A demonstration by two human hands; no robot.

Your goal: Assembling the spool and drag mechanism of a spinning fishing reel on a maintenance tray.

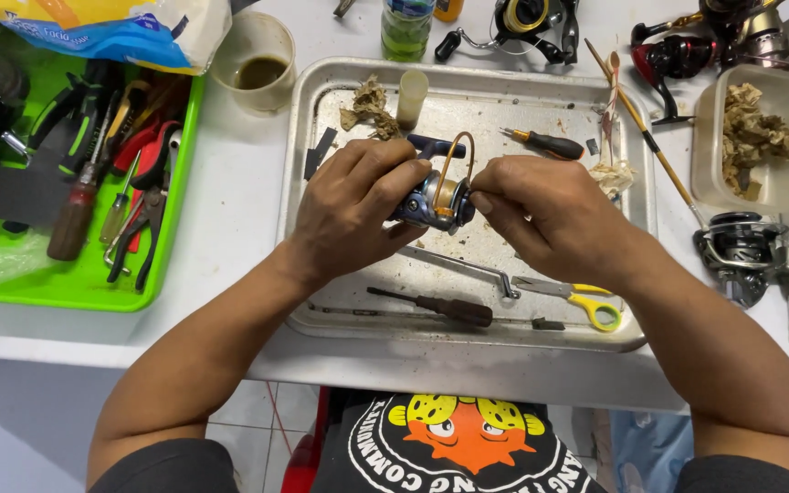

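Over a metal tray (321,301), my left hand (358,205) grips a small blue and gold fishing reel (436,196) by its body. Its copper-coloured bail arm arches upward. My right hand (541,215) pinches the reel's right side with fingertips on the spool. On the tray lie a dark-handled screwdriver (436,306), yellow-handled scissors (577,297), a metal rod (463,265), a small orange and black screwdriver (545,141), a pale plastic tube (411,96) and a wad of dirty paper (367,105).
A green tray (75,288) of pliers and screwdrivers sits left. A cup of dark liquid (256,59) and a green bottle (406,27) stand behind. Right are a clear tub of dirty wads (760,137), a thin stick (646,137), a silver reel (746,256) and more reels (687,46).
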